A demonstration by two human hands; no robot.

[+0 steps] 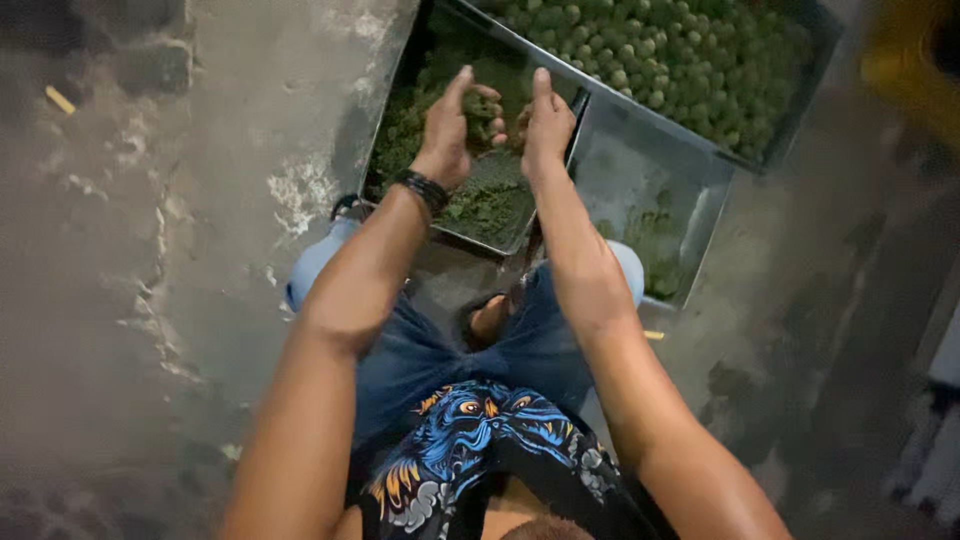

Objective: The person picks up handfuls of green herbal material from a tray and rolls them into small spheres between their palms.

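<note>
My left hand (455,125) and my right hand (547,120) are raised together over a metal tray (520,240) that holds a loose green mash. A lump of that green mash (487,112) sits between the two palms, pressed from both sides. A dark bracelet (425,188) circles my left wrist. Beyond the hands, a large metal tray (790,120) is packed with several small green balls (660,50).
A third metal tray (700,215) to the right holds a little green residue. I sit low on a rough, stained concrete floor (200,250), knees apart, in blue shorts (430,350). A yellow object (905,70) shows blurred at the upper right.
</note>
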